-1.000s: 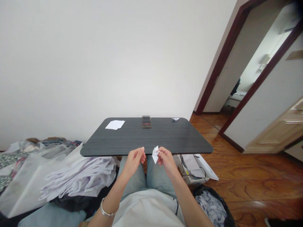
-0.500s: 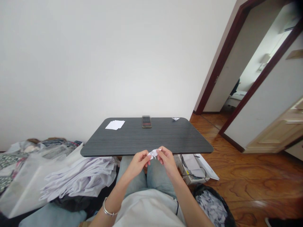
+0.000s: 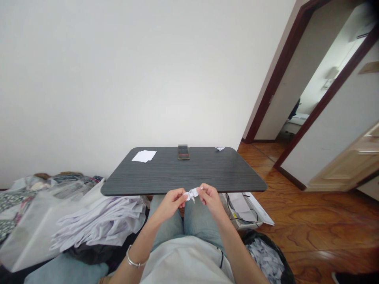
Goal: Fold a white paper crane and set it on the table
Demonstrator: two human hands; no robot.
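Note:
A small piece of folded white paper (image 3: 192, 193) is stretched between my two hands, just at the near edge of the dark table (image 3: 166, 173). My left hand (image 3: 173, 200) pinches its left end between thumb and fingers. On the other side, my right hand (image 3: 209, 197) grips the right end the same way. A pointed flap hangs down from the middle of the paper. At the table's far right corner sits a folded white paper figure with pointed wings (image 3: 219, 148).
A stack of white paper sheets (image 3: 144, 156) lies at the table's back left, and a phone (image 3: 183, 152) at back centre. Piled white cloth (image 3: 100, 223) is at lower left. A box with cables (image 3: 242, 211) and a black bag of paper scraps (image 3: 265, 258) stand at right.
Both hands keep their pinch on the folded paper. The hands have shifted slightly, and the paper between them looks a little more spread, its lower flap more visible.

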